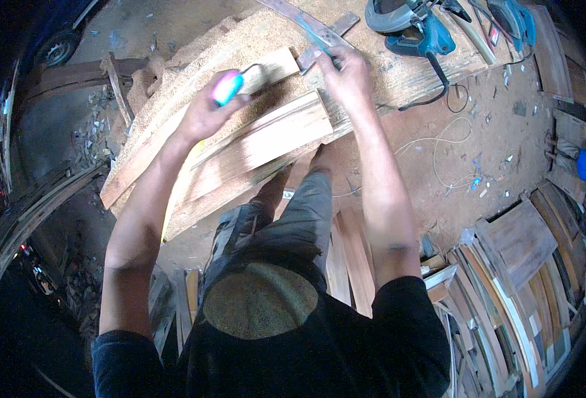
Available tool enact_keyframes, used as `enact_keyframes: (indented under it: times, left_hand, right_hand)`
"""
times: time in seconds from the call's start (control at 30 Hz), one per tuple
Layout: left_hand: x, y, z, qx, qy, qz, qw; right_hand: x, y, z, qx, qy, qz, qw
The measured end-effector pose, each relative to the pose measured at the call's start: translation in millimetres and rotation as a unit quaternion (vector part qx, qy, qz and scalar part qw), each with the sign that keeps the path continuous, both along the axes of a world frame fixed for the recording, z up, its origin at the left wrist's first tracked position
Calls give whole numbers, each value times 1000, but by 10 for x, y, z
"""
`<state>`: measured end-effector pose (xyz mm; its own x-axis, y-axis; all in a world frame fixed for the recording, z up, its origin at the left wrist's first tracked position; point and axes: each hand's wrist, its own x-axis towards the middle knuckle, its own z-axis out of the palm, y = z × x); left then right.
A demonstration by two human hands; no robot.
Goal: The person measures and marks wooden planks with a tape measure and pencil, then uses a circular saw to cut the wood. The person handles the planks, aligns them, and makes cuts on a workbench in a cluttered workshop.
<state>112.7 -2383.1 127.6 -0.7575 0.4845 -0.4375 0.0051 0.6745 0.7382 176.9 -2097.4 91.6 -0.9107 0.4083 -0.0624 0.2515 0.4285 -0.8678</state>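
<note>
My left hand (207,109) is closed around a rounded pink and light-blue object (228,88), its exact kind unclear; a thin dark curved piece sticks out toward the far side. Beneath it lies a long wooden board (276,69). My right hand (346,76) pinches the metal square (309,30) near where its two arms cross, just past the board's end. Closer to me rests a second, wider wooden piece (273,136). A narrow yellow strip (167,222) shows beside my left forearm, partly hidden by it.
A sawdust-covered workbench (240,40) carries the wood. A teal circular saw (419,33) with a black cord stands at its far right, another teal power tool (509,23) beyond. Stacked boards (505,298) fill the lower right. A pale cord (439,152) loops on the ground.
</note>
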Motion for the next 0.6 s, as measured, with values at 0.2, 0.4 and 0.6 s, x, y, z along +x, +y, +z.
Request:
enact_keyframes:
  times: [0.2, 0.4, 0.6]
  left_hand:
    - [-62, -887, -189, -81, 43, 49, 995]
    - [77, -800, -436, -162, 140, -36, 976]
    - [353, -987, -792, -242, 196, -65, 948]
  right_hand:
    - [-250, 481, -538, 298, -169, 93, 935]
    - [-138, 654, -498, 263, -162, 125, 943]
    - [240, 429, -523, 257, -174, 83, 947]
